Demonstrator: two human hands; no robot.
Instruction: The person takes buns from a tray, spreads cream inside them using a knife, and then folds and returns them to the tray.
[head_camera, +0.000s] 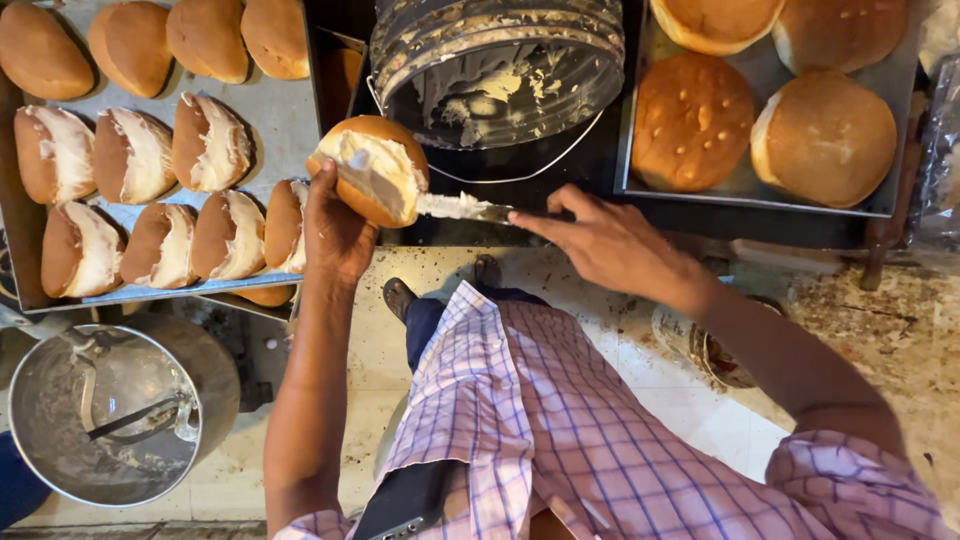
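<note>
1. Below the head camera, at the middle of the worktop's (640, 225) near edge, we see the left hand (335, 230) closed around a split bun (372, 170), fingers wrapped under its brown crust and the cut, cream-covered face turned toward the right.
2. We see the right hand (600, 240) closed on the handle of a knife (465, 207), forefinger stretched along it; the blade is coated in white cream and its tip touches the open face of the bun.
3. Just beyond the bun stands a clear plastic bucket (500, 70) smeared inside with cream, its wire handle hanging toward us.
4. To the left lies a metal tray (290, 120): a far row of plain whole buns (205, 38), and two nearer rows of filled buns (135, 155) standing on edge with cream showing in their cuts.
5. To the right a second tray (760, 185) holds round uncut buns (690, 120), touching one another.
6. At lower left, on the floor (320, 400), we see a steel mixing bowl (105, 415) with a beater inside and traces of cream on its wall.
7. Nearest the camera are our checked shirt (560, 430) and a sandalled foot (398, 295) on the speckled floor.
</note>
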